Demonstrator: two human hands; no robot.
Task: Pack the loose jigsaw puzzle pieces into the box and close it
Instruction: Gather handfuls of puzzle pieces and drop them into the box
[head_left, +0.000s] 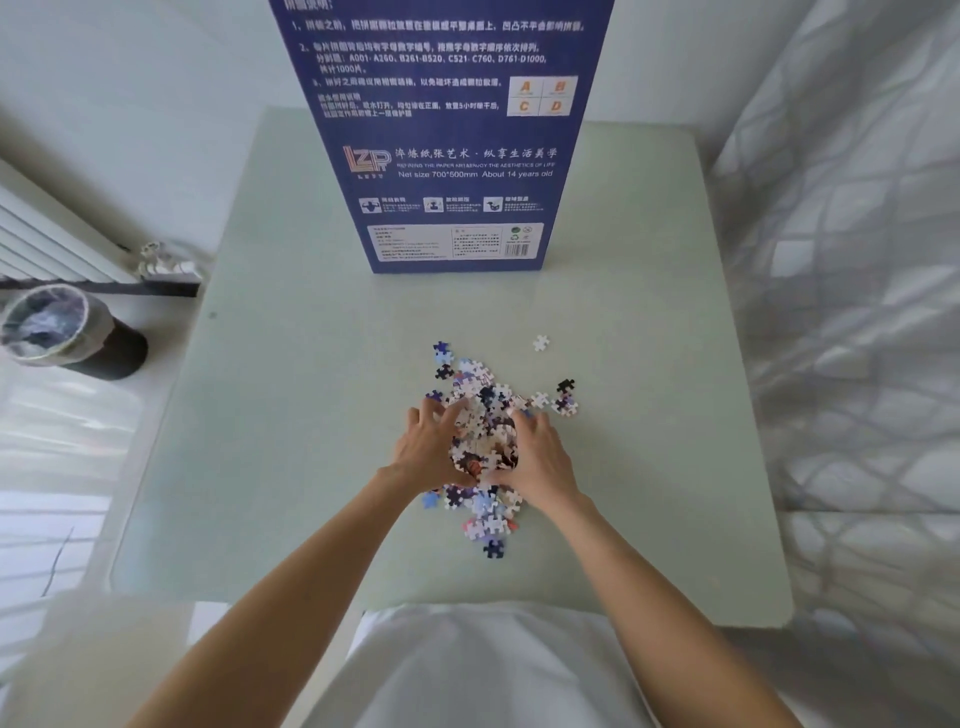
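Both of my hands were cupped round the puzzle pieces (480, 441), left hand (428, 449) on the left flank of the heap, right hand (540, 460) on the right, fingers curled inward and pressing the pile between the palms. Grip was a two-handed scoop, clamped on the heap's middle, not lifted yet as far as I could tell. The pile sat mid-table (649, 415), its long axis running away from me toward the box (452, 156), with stragglers spilling out both ends. The box stood upright straight ahead at the far edge, well apart from the hands, roughly equal reach for either; its top was out of frame, so I couldn't tell if it was open. Pieces were small, mixed white, blue, dark and some reddish, loosely interlocked, likely to slip out of a scoop. One white stray piece (541, 342) lay apart beyond the heap, a dark piece (565, 385) off right.
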